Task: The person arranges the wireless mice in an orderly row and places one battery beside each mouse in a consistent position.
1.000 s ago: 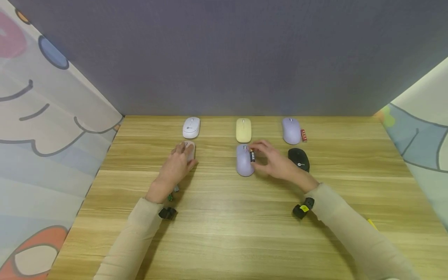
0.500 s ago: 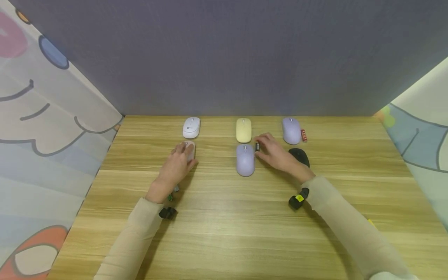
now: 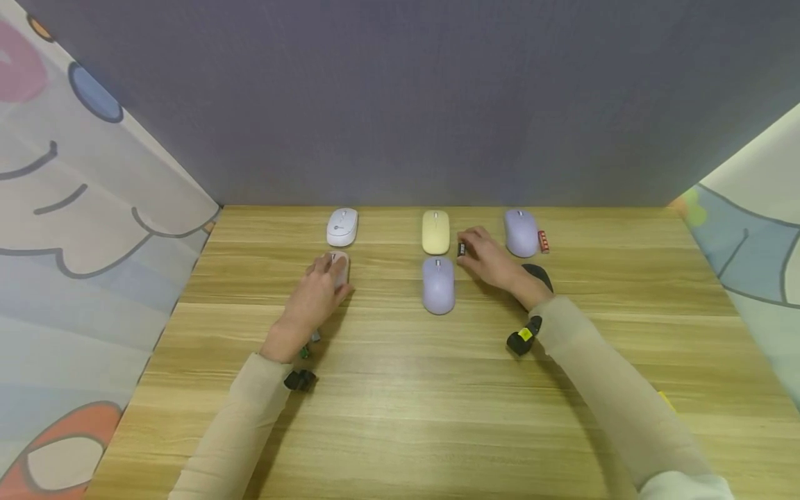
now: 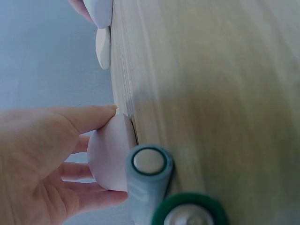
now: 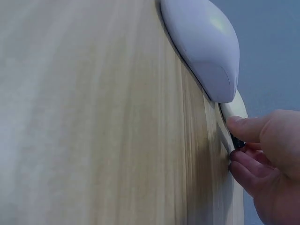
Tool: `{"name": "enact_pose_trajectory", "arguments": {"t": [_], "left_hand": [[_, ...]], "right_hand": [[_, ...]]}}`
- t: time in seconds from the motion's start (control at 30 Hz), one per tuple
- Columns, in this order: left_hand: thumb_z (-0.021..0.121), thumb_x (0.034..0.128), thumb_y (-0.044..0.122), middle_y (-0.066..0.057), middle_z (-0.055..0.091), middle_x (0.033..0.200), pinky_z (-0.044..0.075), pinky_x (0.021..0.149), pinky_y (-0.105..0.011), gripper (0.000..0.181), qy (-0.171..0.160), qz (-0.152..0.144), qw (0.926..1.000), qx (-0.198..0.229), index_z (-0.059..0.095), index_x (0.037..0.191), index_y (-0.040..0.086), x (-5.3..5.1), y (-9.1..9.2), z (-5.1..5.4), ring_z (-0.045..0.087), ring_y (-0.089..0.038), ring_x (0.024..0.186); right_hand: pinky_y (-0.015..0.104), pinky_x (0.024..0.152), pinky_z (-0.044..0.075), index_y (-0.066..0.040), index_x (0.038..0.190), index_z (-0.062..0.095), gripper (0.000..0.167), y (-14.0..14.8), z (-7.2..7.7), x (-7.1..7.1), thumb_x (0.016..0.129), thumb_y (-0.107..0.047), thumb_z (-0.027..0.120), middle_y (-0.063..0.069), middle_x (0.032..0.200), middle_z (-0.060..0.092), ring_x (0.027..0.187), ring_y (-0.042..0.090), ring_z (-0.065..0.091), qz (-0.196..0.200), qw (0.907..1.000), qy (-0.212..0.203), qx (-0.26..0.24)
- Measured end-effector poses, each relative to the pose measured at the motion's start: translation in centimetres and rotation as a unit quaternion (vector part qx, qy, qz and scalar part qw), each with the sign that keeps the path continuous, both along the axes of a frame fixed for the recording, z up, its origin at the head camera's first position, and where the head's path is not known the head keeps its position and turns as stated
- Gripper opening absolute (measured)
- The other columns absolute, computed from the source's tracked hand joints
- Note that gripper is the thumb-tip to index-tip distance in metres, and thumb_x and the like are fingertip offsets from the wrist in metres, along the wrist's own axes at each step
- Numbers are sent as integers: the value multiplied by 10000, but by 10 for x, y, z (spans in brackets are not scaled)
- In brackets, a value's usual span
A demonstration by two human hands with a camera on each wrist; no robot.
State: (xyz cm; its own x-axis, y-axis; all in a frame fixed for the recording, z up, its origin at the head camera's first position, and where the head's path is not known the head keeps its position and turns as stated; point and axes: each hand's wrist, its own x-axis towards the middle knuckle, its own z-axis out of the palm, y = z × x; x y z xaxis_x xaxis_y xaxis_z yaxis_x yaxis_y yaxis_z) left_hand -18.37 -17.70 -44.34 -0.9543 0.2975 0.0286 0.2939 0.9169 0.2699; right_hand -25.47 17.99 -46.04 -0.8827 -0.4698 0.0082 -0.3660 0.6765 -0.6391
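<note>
My left hand (image 3: 310,298) holds a pale pink computer mouse (image 3: 341,269) on the table, thumb on one side and fingers on the other; in the left wrist view the hand partly covers the mouse (image 4: 111,157). My right hand (image 3: 490,262) pinches a small black battery (image 3: 461,248) between thumb and fingertips, just right of a yellow mouse (image 3: 435,232). Only a dark bit of that battery (image 5: 237,141) shows in the right wrist view. A lavender mouse (image 3: 439,286) lies in front of the yellow one.
Along the back stand a white mouse (image 3: 342,227) and another lavender mouse (image 3: 521,233), with a red battery (image 3: 544,242) beside it. A black mouse (image 3: 539,275) is partly under my right wrist. Near my left wrist lie a grey battery (image 4: 147,183) and a green battery (image 4: 190,215).
My right hand has carried the black battery from the front lavender mouse's right side back and slightly right, to beside the yellow mouse. My left hand and its mouse stay still.
</note>
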Motion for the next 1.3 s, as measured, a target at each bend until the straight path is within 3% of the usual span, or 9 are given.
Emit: {"name": "enact_pose_trajectory", "arguments": {"t": [0.33,0.5,1.3], "left_hand": [[709,1000,228,-411,427,1482,522,997,-644,601,42,-61,10000,-26,483,1484,-46,0,0,0,508,-606,1290],[704,1004,232,-406,423,1487,525,997,-641,602,-12,-43,10000,-43,477,1490,-42,0,0,-1,505,-603,1296],[707,1001,232,-407,434,1477,531,1000,-634,594,-4,-66,10000,7,485,1478,-44,1,1,-1,513,-595,1292]], "right_hand": [[557,1211,356,132,1455,452,535,-2,-1,-10,997,-49,659,310,1463,468,1374,454,456,-56,9998,51,179],[546,1180,396,117,1466,451,539,-3,-1,-13,1001,-59,657,289,1461,475,1328,436,496,-129,9997,-56,213],[539,1148,431,87,1486,442,553,-4,0,-13,1005,-70,663,255,1480,460,1316,417,508,-210,9989,-179,390]]}}
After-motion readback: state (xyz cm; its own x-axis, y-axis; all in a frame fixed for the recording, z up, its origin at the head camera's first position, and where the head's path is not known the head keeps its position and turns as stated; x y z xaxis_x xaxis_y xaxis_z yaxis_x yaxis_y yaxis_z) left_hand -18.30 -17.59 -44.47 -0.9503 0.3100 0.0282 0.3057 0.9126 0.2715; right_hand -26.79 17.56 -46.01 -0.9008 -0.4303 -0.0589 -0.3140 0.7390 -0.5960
